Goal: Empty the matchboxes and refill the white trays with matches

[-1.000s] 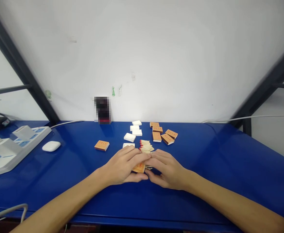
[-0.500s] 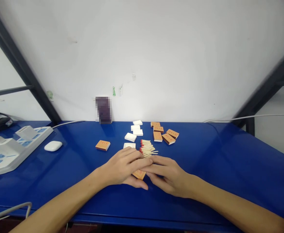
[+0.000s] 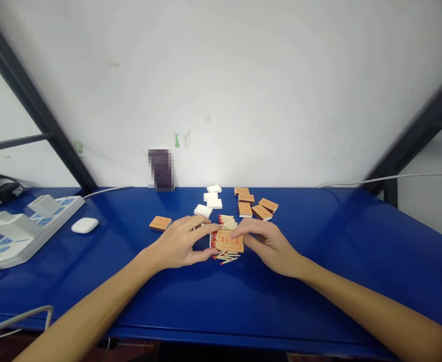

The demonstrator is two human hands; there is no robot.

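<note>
An orange matchbox (image 3: 231,242) is held between my two hands, its inner tray (image 3: 212,240) partly out on the left with red match heads showing. My left hand (image 3: 185,241) closes finger and thumb on the tray end. On the sleeve's right end my right hand (image 3: 269,245) keeps a pinch; some fingers are hidden. Loose matches (image 3: 227,221) lie just beyond the box, and more matches (image 3: 228,257) stick out on its near side. A white tray behind my left hand is mostly covered.
Several white trays (image 3: 203,211) lie farther back. Several orange matchboxes (image 3: 262,212) are grouped at the right, and another matchbox (image 3: 160,223) sits at the left. A white rounded case (image 3: 85,225) and a power strip (image 3: 35,236) occupy the blue table's left side.
The matchbox, earlier mostly covered by my hands, has moved right and away, over the loose matches. Its tray end with match heads now shows. My hands have drawn apart to opposite ends.
</note>
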